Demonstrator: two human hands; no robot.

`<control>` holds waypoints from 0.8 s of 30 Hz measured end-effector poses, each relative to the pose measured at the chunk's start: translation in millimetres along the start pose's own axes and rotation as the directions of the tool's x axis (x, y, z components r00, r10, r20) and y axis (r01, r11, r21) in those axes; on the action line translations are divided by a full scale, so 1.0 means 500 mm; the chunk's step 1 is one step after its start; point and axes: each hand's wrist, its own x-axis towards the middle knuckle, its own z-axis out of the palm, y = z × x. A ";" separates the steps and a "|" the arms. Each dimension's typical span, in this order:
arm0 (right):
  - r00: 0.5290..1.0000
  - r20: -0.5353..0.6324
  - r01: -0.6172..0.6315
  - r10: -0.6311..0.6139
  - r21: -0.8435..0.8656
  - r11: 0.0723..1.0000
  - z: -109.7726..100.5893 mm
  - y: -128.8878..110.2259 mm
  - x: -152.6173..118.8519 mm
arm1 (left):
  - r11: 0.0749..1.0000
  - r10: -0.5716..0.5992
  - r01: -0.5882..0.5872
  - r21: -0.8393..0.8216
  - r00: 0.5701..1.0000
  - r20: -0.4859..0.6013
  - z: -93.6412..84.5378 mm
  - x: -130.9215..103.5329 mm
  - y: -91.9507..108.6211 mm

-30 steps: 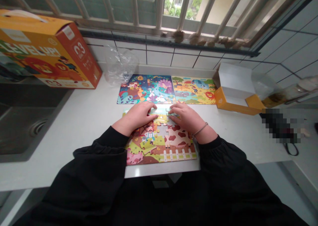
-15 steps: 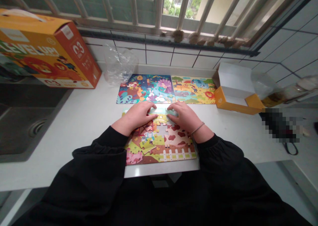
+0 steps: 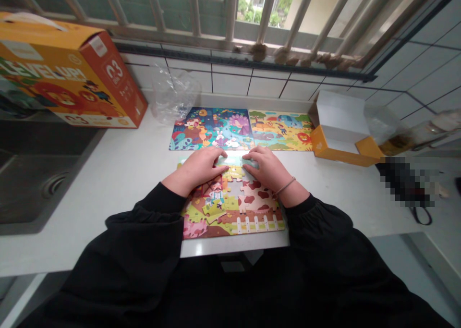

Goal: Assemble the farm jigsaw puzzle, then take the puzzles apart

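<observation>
A farm jigsaw puzzle with a spotted cow, a farmer and a white fence lies in front of me. My left hand rests over its upper left part, thumb and fingers apart. Over the upper right part lies my right hand, its thumb also spread from the fingers, with puzzle surface showing between. Both hands touch the top area; their fingertips are partly hidden. A grey gap shows in the middle, left of the cow. One green puzzle piece sits tilted on top, below the farmer.
Behind lie a blue night-forest puzzle and a yellow safari puzzle. An opened orange box stands right, a large orange carton left beside the sink. Crumpled clear plastic leans on the tiles. All rest on a white counter.
Almost nothing differs. My right hand has shifted very slightly, while my left hand and the puzzles stay in place.
</observation>
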 end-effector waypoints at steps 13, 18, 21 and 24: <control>0.999 0.049 -0.018 0.022 -0.087 0.996 -0.009 -0.009 -0.001 | 1.000 0.006 -0.006 -0.005 1.000 -0.011 0.003 0.001 -0.002; 0.997 0.076 -0.016 0.027 -0.142 0.990 -0.009 -0.016 0.000 | 1.000 0.009 -0.009 0.005 1.000 -0.004 0.005 0.001 -0.004; 0.996 0.087 0.000 0.016 -0.185 0.983 -0.011 -0.018 0.001 | 1.000 0.008 -0.008 0.007 1.000 -0.008 0.002 0.000 -0.002; 0.996 0.084 0.016 0.001 -0.200 0.980 -0.010 -0.020 0.001 | 1.000 0.010 -0.010 0.002 1.000 -0.005 0.000 0.000 -0.001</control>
